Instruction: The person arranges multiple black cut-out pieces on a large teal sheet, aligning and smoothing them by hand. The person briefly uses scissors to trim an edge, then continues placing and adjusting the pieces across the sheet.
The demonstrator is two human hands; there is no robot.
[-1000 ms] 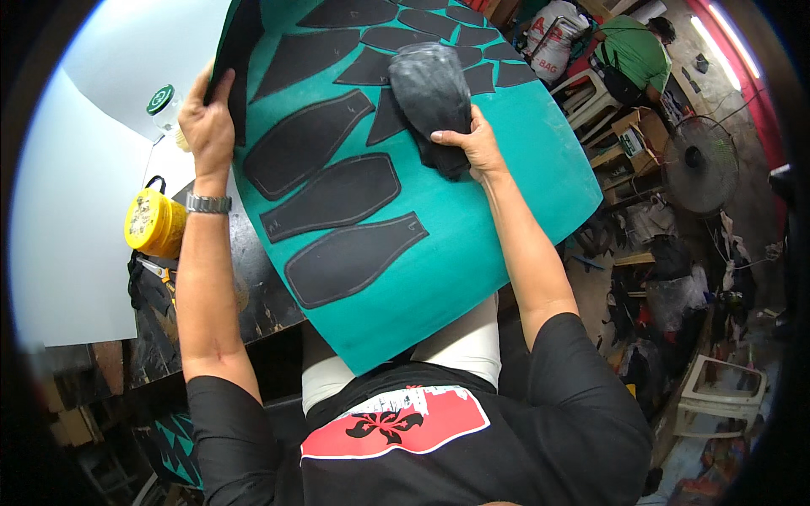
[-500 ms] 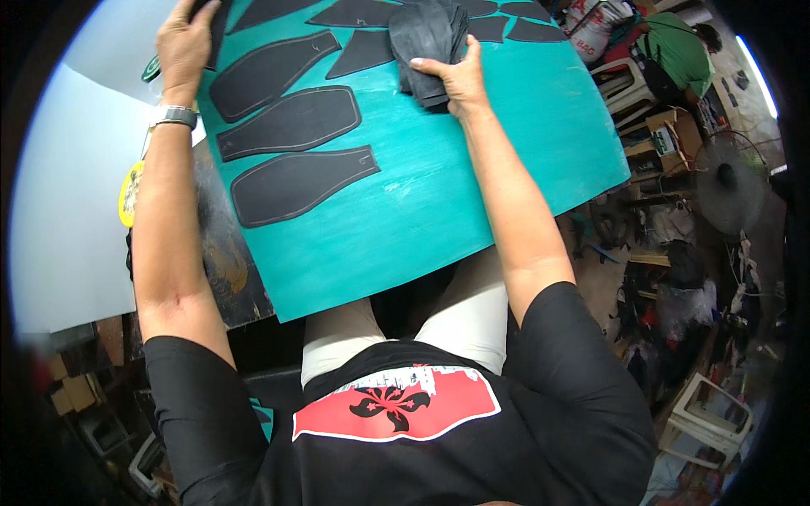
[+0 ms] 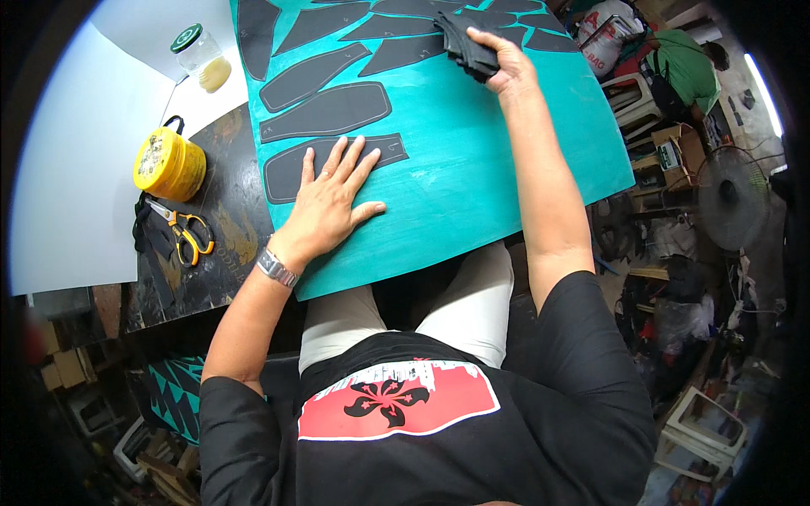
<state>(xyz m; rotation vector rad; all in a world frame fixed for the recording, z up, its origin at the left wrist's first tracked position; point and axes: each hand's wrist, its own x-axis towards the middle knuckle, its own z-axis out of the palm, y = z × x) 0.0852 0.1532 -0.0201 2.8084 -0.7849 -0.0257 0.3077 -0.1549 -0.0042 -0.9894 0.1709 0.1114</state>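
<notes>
A green sheet [image 3: 472, 185] lies in front of me, bearing several black cut-out pieces with pale outlines. My left hand [image 3: 331, 198] rests flat with fingers spread, its fingertips on the nearest black piece [image 3: 287, 173]. Just beyond that are two similar long pieces, one [image 3: 329, 110] directly above the other. My right hand [image 3: 510, 67] grips a stack of black pieces [image 3: 467, 46] over the far part of the sheet, thumb on top. Another black piece [image 3: 256, 34] sits by the sheet's far left edge, touched by neither hand.
To the left, on a dark tabletop [image 3: 224, 253], are yellow-handled scissors [image 3: 181, 232] and a yellow tub [image 3: 169, 164]. A glass jar with green lid [image 3: 199, 52] stands farther back. A fan [image 3: 732, 190], plastic stools [image 3: 704, 430] and a person in green [image 3: 682, 67] are at the right.
My left hand has let go of the black piece at the far left and come nearer, onto the closest piece. My right hand has shifted right with the stack, now tilted edge-on.
</notes>
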